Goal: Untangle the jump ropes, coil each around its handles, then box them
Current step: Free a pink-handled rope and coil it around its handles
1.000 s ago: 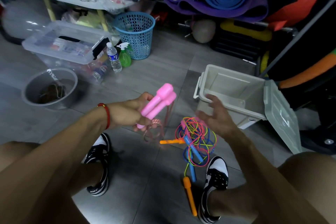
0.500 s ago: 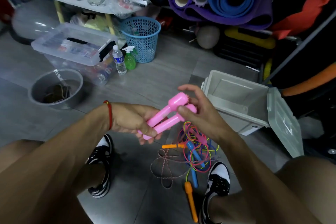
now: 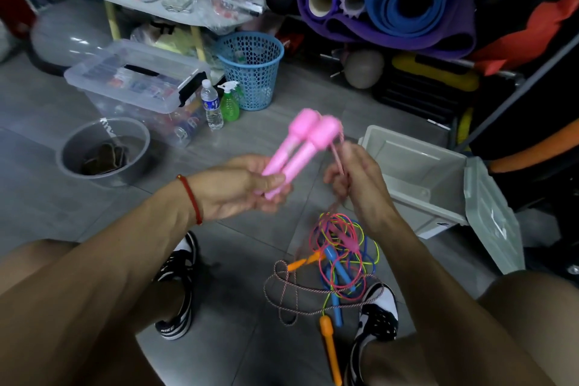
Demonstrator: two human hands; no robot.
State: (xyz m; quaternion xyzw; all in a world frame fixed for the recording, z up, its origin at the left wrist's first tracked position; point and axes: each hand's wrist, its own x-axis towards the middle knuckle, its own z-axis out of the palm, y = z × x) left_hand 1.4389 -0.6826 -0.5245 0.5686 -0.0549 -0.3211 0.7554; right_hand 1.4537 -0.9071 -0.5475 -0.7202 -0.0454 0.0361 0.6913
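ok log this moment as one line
left hand: grips paired pink plastic handles | right hand: pinches pink braided cord | grey plastic box: open

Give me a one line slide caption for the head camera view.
Left hand grips paired pink handles; right hand pinches their cord above tangled ropes.

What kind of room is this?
Probably a storeroom for exercise gear: rolled yoga mats are piled at the back, a grey ball sits under them, and jump ropes lie on the floor.
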